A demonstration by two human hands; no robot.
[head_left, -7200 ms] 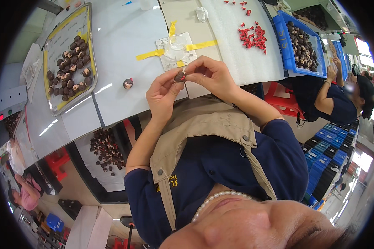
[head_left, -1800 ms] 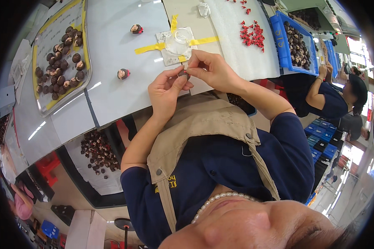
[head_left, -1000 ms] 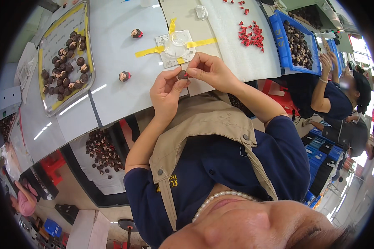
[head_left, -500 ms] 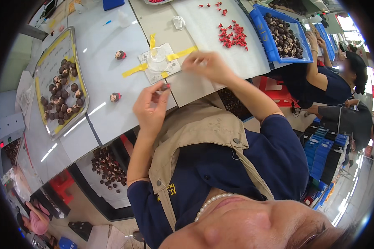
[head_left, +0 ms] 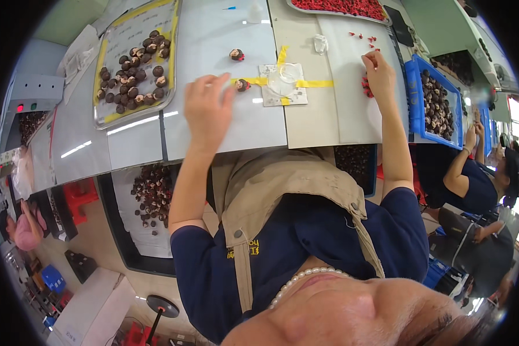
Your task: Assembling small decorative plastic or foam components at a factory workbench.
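My left hand [head_left: 207,112], slightly blurred, hovers over the white tabletop with its fingers apart. Just right of its fingertips rests a small dark-brown doll head [head_left: 242,85] with a pale face and red bits. A similar doll head [head_left: 236,55] lies farther back. To their right sits a clear round dish [head_left: 284,81] on a square white tile [head_left: 269,98], fixed by yellow tape strips [head_left: 316,83]. My right hand [head_left: 380,81] reaches down among small red pieces [head_left: 366,86], thumb and fingers pinched together; whatever they hold is too small to make out.
A metal tray [head_left: 172,95] of brown heads stands at the left. A blue crate [head_left: 414,109] of more heads is at the right, and a tray of red pieces [head_left: 340,7] at the back. Below the table is a black bin [head_left: 124,239]. A co-worker [head_left: 467,179] works at the far right.
My left hand has let go of a doll head, now lying on the table, and moved left. My right hand has gone right to the red pieces. The view has turned.
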